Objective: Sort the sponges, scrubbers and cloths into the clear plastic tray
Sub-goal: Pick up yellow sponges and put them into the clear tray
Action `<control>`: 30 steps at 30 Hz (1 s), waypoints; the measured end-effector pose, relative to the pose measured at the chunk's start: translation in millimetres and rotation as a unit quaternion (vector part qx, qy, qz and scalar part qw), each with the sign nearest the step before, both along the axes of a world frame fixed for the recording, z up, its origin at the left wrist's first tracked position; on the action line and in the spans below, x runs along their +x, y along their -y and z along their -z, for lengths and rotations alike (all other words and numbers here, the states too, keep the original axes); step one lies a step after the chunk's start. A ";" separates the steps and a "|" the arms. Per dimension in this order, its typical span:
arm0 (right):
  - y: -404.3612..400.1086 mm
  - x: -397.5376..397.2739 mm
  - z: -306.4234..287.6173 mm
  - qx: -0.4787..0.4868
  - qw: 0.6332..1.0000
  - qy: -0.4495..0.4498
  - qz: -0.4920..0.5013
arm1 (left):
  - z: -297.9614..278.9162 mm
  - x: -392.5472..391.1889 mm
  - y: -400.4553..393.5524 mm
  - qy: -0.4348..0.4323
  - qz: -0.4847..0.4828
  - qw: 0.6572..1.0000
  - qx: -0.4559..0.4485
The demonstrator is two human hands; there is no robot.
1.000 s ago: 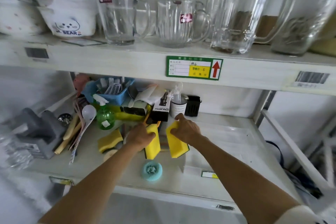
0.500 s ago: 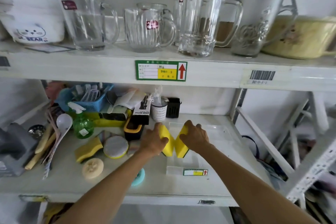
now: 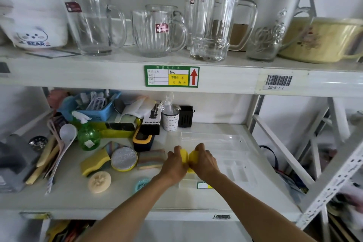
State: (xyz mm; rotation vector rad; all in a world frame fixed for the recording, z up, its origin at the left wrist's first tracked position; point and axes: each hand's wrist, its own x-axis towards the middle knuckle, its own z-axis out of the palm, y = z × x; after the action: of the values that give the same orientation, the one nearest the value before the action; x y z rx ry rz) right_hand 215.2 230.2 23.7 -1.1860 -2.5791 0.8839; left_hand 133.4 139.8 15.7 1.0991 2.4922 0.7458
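My left hand (image 3: 174, 163) grips one yellow sponge (image 3: 183, 155) and my right hand (image 3: 204, 160) grips a second yellow sponge (image 3: 193, 156). Both sponges stand on edge, pressed side by side at the left end of the clear plastic tray (image 3: 231, 143) on the lower shelf. Left of my hands lie a striped cloth (image 3: 151, 160), a round silver scrubber (image 3: 123, 158), a yellow-green sponge (image 3: 94, 161), a beige round loofah pad (image 3: 99, 181) and a teal scrubber (image 3: 141, 183), partly hidden by my left forearm.
A green spray bottle (image 3: 88, 136), blue basket (image 3: 94, 107), spoons (image 3: 66, 135), boxes and cups crowd the shelf's back left. Glass mugs (image 3: 157, 31) stand on the upper shelf edge just above. A metal rack brace (image 3: 282, 149) runs on the right.
Both hands carried the two yellow sponges rightward off the cluttered shelf area and brought them together at the tray's left end. The view shifted right too.
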 end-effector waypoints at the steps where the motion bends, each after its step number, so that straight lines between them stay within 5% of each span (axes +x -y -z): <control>1: 0.5 0.1 2.9 -0.002 1.000 0.006 -0.007 | 2.2 2.2 -0.2 0.003 0.007 1.000 -0.001; 30: -12.9 -21.5 4.7 0.044 0.984 0.144 -0.090 | 14.3 -10.2 -5.4 -0.006 0.074 0.996 -0.042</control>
State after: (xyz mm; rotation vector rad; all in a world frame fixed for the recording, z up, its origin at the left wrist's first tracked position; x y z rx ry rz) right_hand 193.7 243.1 19.0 -1.1460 -2.9616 0.6602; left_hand 123.2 145.2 1.4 1.2450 2.3959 0.5887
